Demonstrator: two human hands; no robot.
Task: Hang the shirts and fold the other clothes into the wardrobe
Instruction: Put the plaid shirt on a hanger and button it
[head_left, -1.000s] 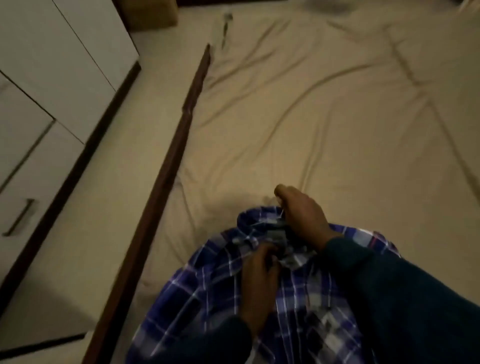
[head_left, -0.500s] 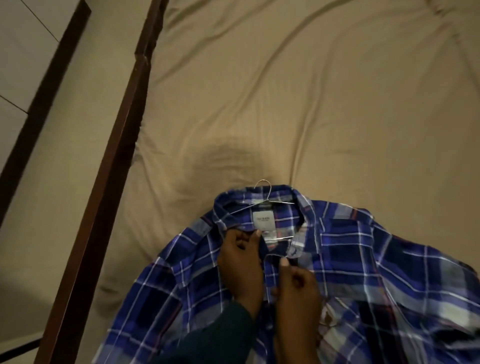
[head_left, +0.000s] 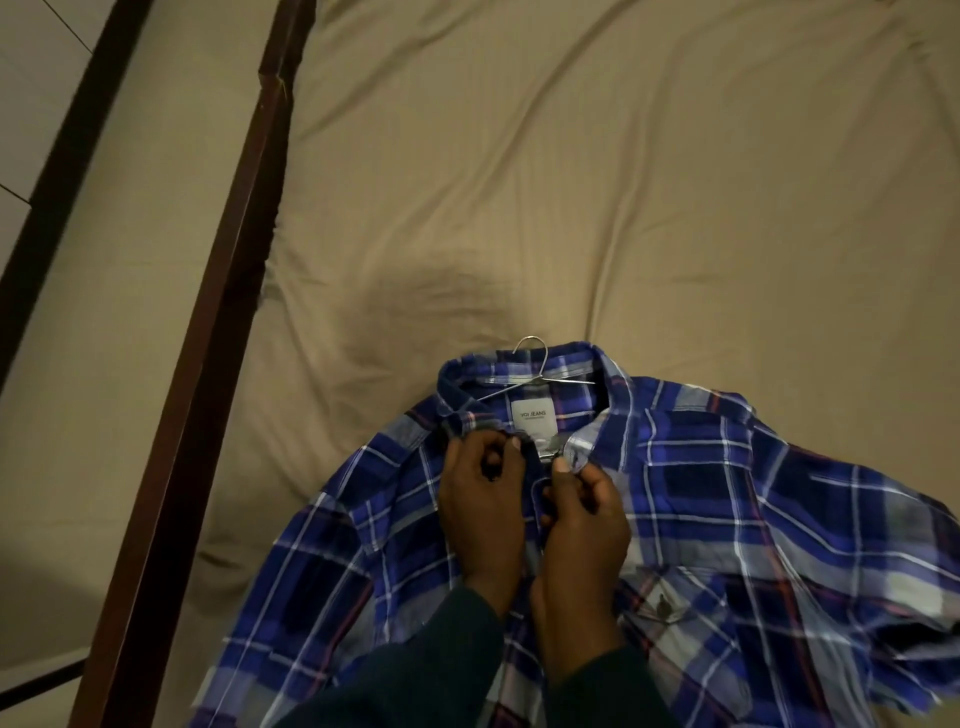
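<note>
A blue plaid shirt (head_left: 727, 519) lies face up on the tan bed sheet (head_left: 571, 182), collar pointing away from me. A thin metal hanger (head_left: 535, 364) sits inside the collar, its hook poking out over the sheet above a white label. My left hand (head_left: 480, 509) pinches the left edge of the shirt front just below the collar. My right hand (head_left: 582, 535) pinches the right edge beside it, at the top button. Dark sleeves cover both my wrists.
The dark wooden bed frame (head_left: 208, 389) runs diagonally along the left of the mattress. Beyond it is a beige floor (head_left: 130, 234), and the dark base of the white wardrobe (head_left: 62, 140) shows at the far left.
My right hand left the hanger hook and came down to the shirt front next to my left hand. The view tilted down and closer, and the shirt now lies spread wider.
</note>
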